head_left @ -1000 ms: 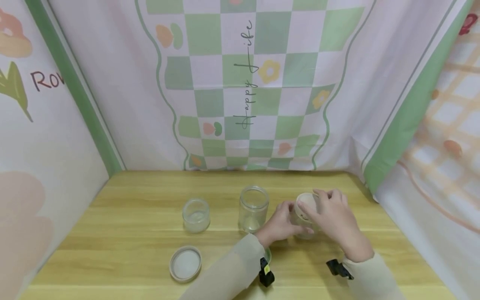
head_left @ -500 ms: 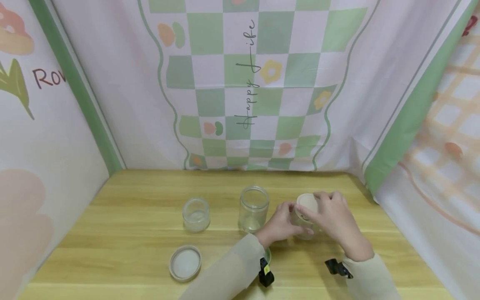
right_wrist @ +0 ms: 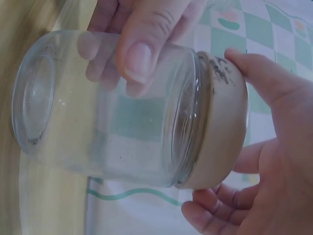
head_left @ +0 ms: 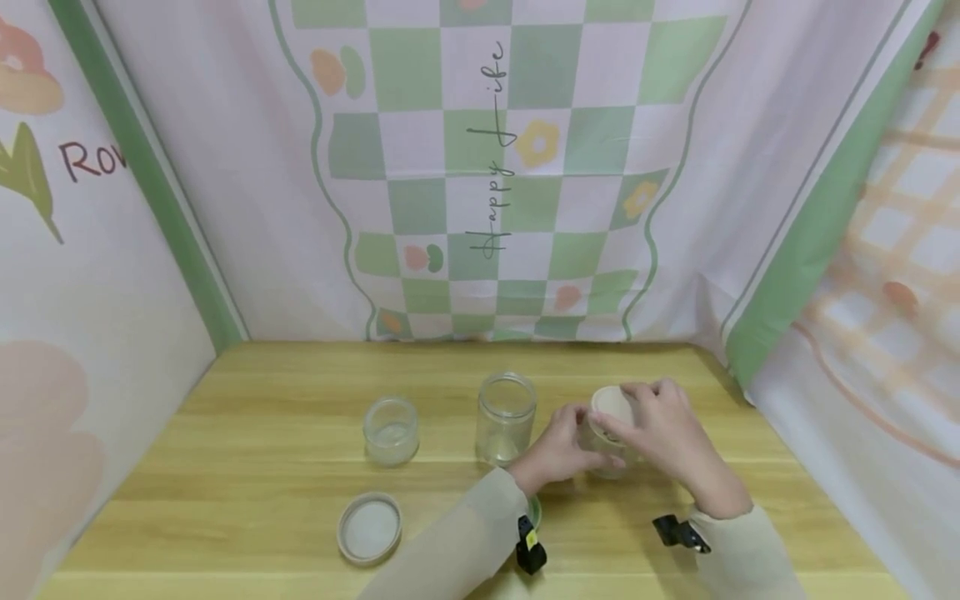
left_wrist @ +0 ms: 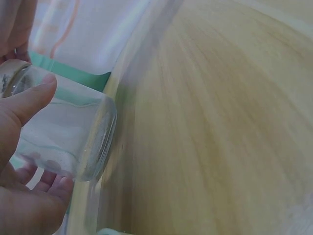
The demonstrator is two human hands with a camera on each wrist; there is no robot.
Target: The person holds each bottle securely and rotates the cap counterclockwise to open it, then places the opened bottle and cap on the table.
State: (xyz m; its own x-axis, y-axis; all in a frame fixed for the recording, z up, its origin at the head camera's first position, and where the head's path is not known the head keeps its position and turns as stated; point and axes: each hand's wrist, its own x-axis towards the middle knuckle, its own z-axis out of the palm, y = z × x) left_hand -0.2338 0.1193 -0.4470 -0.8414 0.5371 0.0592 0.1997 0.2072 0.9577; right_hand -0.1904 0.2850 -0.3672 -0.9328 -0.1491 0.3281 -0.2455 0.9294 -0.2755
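In the head view, a clear glass jar stands at the right of the table between both hands. My left hand grips its side, thumb on one face and fingertips on the other, as the left wrist view shows. On the jar's mouth sits a cream-coloured lid with dark smudged marks on its rim. My right hand holds this lid by its edge, thumb and fingers on opposite sides. Whether the jar's base touches the table cannot be told.
A tall lidless glass jar stands left of the hands, and a short glass jar farther left. A round lid lies nearer on the wooden table. A green-rimmed round thing is mostly hidden by the left sleeve.
Both hands stay on the jar and lid in nearly the same place. The right hand's fingers shift slightly around the lid's edge.
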